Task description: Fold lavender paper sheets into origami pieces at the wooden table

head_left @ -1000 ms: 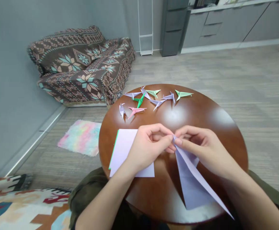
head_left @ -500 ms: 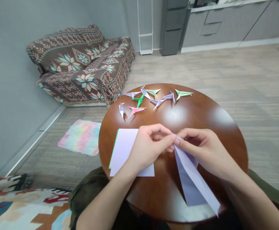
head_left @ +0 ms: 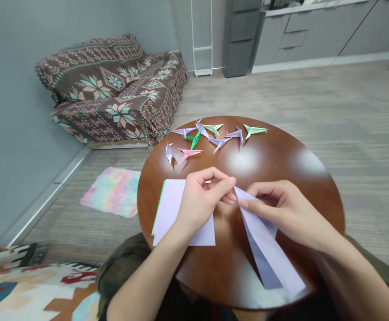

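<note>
A sheet of folded lavender paper (head_left: 264, 243) hangs slantwise over the near right of the table, its narrow point upward and its wide end toward me. My right hand (head_left: 281, 209) pinches it just below the point, thumb in front and fingers behind. My left hand (head_left: 203, 198) is closed in a pinch at the paper's tip; the exact contact is hard to see. Beneath that hand lies a stack of lavender sheets (head_left: 171, 209), with a green edge showing at its left side.
Several folded paper figures stand along the far side of the round brown table (head_left: 291, 169), among them a pink one (head_left: 188, 154), a dark green one (head_left: 195, 139) and a pale green one (head_left: 253, 130). A covered sofa (head_left: 124, 93) and a pastel mat (head_left: 112, 191) lie beyond.
My left hand has shifted slightly left, and my right thumb now sits lower on the paper, a little apart from the left fingers. The paper's tip has moved left.
</note>
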A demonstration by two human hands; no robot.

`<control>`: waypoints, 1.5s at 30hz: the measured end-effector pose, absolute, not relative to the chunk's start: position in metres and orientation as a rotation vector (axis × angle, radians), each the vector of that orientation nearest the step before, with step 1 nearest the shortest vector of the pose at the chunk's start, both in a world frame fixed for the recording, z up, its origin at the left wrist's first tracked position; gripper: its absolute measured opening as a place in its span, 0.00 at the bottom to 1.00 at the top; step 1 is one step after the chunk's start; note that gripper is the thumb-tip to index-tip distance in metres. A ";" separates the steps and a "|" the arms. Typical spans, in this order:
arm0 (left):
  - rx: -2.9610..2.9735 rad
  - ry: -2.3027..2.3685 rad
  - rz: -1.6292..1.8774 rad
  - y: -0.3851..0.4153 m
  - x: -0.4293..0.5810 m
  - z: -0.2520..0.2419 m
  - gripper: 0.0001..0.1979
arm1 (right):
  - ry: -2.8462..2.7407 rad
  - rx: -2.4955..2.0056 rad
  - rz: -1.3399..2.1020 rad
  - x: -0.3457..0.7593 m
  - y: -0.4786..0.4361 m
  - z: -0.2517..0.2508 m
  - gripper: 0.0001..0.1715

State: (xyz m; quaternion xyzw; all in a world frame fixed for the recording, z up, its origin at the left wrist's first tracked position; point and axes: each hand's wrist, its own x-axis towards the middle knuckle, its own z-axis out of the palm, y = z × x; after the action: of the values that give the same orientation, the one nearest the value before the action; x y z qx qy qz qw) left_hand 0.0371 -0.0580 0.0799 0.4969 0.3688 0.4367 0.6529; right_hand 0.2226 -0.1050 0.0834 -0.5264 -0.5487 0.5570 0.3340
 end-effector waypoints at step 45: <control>1.098 0.816 0.904 -0.058 0.041 0.071 0.14 | -1.400 -1.307 1.577 0.227 -0.097 0.078 0.23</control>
State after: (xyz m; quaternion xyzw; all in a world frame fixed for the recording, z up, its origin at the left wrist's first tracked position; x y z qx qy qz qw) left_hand 0.0406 -0.0577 0.0707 0.4894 0.3640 0.4031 0.6823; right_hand 0.2267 -0.0975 0.0778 -0.4983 -0.5337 0.6013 0.3245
